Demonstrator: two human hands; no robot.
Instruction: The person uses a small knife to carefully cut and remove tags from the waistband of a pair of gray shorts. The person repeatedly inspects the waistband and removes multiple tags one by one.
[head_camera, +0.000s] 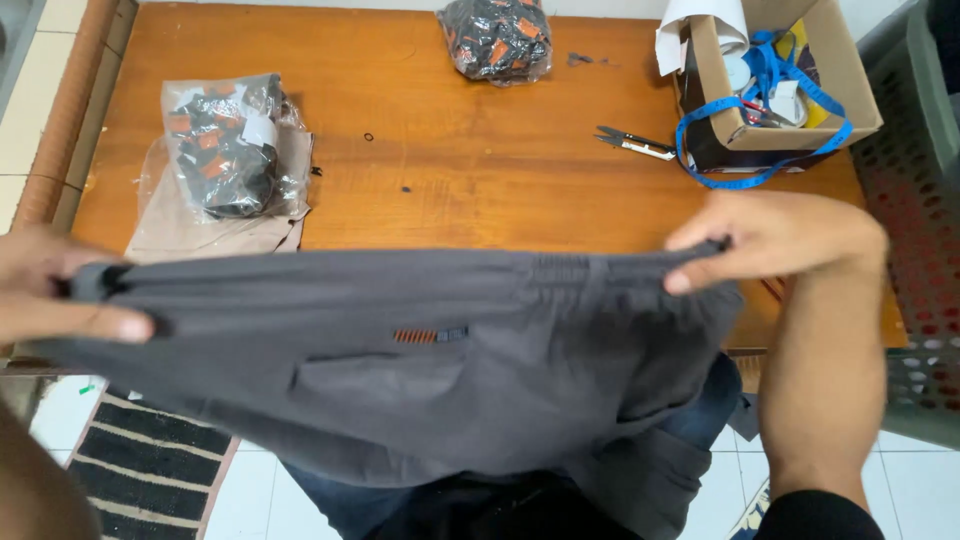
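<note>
A pair of grey trousers was held stretched by its elasticated waistband in front of the near edge of the wooden table, the legs hanging down toward the lap and the tiled floor. The waistband was pinched at its left end by the left hand, thumb on top and fingers closed on the cloth, and at its right end by the right hand, whose fingers were likewise clenched on the band. A small orange and grey label and a pocket flap below it were seen on the side facing up.

As far as could be judged, the garment had only been spread out by the waist — no fold was yet seen in it, and it had not been laid on the table or put in a bag.

On the table's left part a clear plastic bag of black and orange tags lay on a flat beige packet; a second, darker bag of the same kind lay at the far edge. To the right, small thread snips lay just beside an open cardboard box, over which a blue measuring tape was draped. A grey perforated basket stood at the table's right, and a striped mat lay on the floor at lower left.
</note>
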